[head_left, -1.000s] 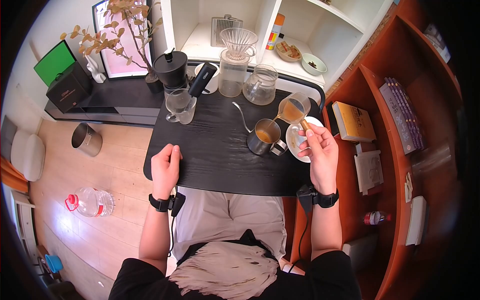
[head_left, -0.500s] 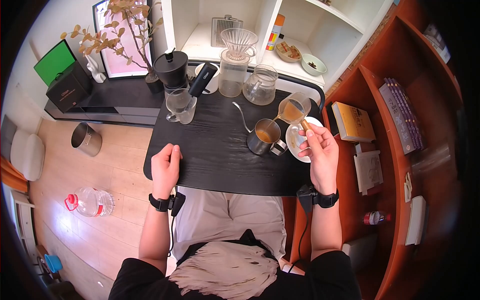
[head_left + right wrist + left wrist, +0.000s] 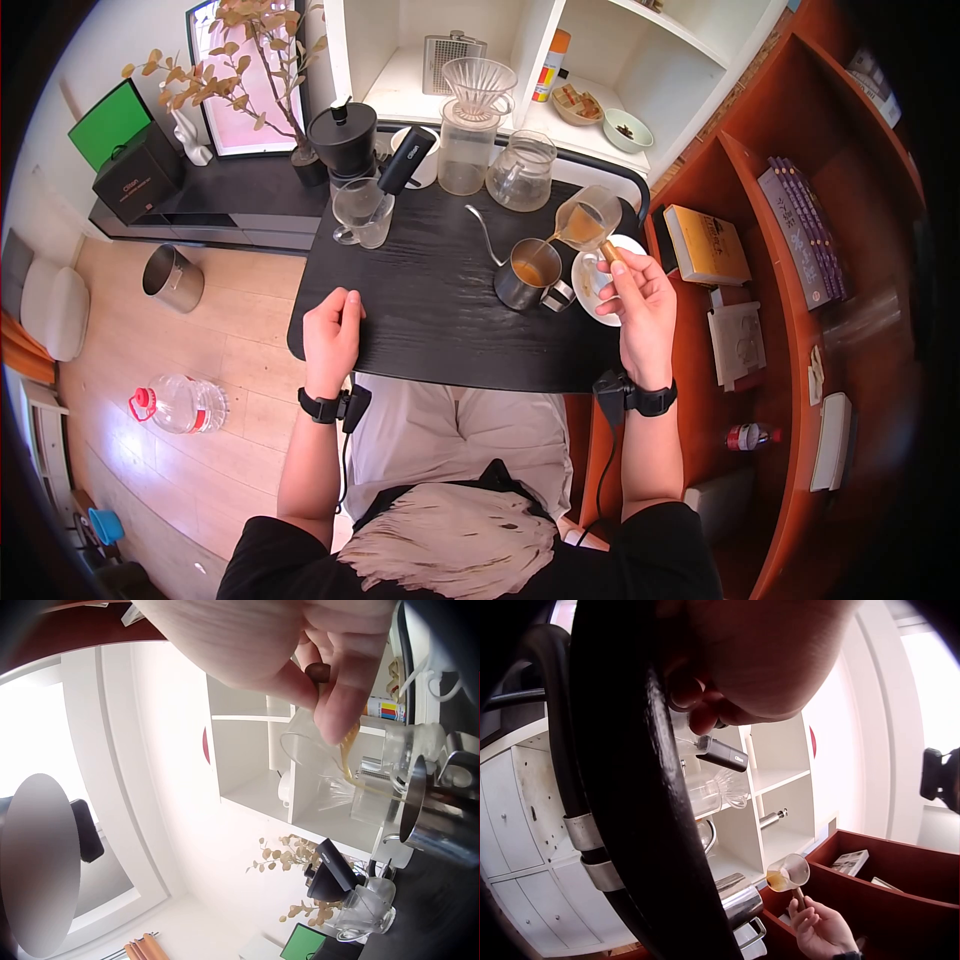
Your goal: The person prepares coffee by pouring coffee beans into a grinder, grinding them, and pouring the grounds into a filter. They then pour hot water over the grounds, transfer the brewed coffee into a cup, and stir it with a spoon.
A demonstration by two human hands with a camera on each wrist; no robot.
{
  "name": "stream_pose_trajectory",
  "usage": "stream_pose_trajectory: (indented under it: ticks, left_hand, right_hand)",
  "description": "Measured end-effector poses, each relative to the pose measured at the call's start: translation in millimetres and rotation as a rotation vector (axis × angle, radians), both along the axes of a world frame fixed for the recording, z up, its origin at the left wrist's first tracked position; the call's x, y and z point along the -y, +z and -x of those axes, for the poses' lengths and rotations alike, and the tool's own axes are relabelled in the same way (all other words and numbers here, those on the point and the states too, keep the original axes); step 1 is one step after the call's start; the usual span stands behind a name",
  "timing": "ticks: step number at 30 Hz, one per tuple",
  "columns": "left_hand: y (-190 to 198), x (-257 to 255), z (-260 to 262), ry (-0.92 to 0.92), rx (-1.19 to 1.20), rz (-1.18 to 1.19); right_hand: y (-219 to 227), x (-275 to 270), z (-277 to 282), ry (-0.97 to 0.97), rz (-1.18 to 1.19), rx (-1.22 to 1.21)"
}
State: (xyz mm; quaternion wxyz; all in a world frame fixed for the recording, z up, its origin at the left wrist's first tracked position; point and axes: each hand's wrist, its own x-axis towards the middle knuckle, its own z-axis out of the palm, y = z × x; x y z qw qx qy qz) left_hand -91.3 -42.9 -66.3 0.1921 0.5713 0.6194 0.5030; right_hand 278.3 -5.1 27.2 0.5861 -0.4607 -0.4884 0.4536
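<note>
My right hand pinches the wooden handle of a small glass cup, tilted over a steel gooseneck kettle. A thin stream of brown liquid runs from the cup into the kettle, which holds brown liquid and stands upright on the black table. In the right wrist view the stream enters the kettle's mouth. Below the cup and beside the kettle lies a white plate. With fingers curled around nothing, my left hand rests at the table's left front edge.
Along the table's back stand a black grinder, a glass mug with a black handheld device in it, a dripper on a glass server, and a glass pot. Wooden shelves flank the right side.
The glass cup in my right hand has tipped very slightly more, and liquid still streams from it. My left hand and the kettle have kept their places.
</note>
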Motion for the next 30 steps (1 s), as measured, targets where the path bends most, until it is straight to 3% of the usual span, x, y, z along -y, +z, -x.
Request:
stream_pose_trajectory:
  ticks: [30]
  left_hand:
    - [0,0,1,0.004,-0.026,-0.010]
  right_hand:
    - [-20,3,6,-0.015,0.085,0.019]
